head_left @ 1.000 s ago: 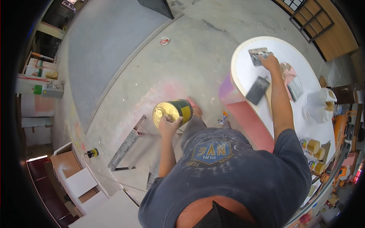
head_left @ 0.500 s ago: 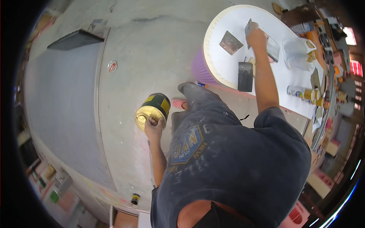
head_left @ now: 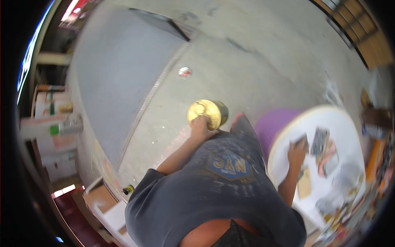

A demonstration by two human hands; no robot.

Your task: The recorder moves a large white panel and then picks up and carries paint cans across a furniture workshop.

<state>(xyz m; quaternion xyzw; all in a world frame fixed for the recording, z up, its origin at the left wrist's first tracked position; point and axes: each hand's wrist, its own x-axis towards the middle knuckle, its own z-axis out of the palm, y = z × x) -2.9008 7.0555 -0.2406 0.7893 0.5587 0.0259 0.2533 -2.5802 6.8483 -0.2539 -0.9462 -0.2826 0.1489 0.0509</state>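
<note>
The left hand [head_left: 200, 128] holds a gold-lidded, dark-and-yellow-labelled tin [head_left: 207, 113] in a closed grip, while the right hand [head_left: 297, 152] presses a dark flat piece [head_left: 301, 140] on the white round bench [head_left: 284, 164], its grip unclear.

I'm wearing a loose, dark grey-blue T-shirt [head_left: 214, 193] with short sleeves that end above my elbows, and the cloth is flecked with small pale specks. On its front sits 1 printed emblem [head_left: 228, 165], a blue badge shape edged in yellow with pale lettering. Both forearms are bare, with nothing on my left hand [head_left: 200, 127] or right hand [head_left: 297, 154], and dark trousers [head_left: 240, 238] show below the hem.
</note>
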